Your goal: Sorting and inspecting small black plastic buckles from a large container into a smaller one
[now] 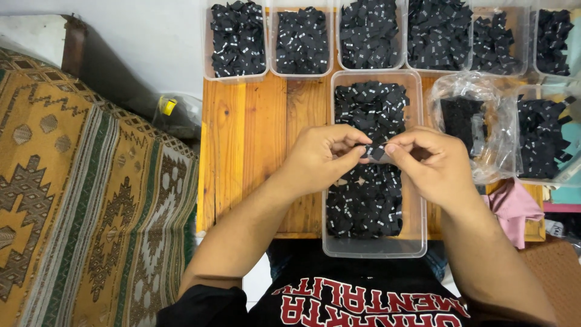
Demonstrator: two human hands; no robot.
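Note:
My left hand and my right hand meet over a long clear plastic tub full of small black fabric labels. Between the fingertips of both hands sits one small black label, pinched from either side. The tub rests on a low wooden table just in front of me. My forearms come up from the bottom of the view and cover part of the tub.
Several clear tubs of black labels line the table's far edge. To the right are a clear plastic bag of black labels, another tub and a pink cloth. A patterned rug covers the left.

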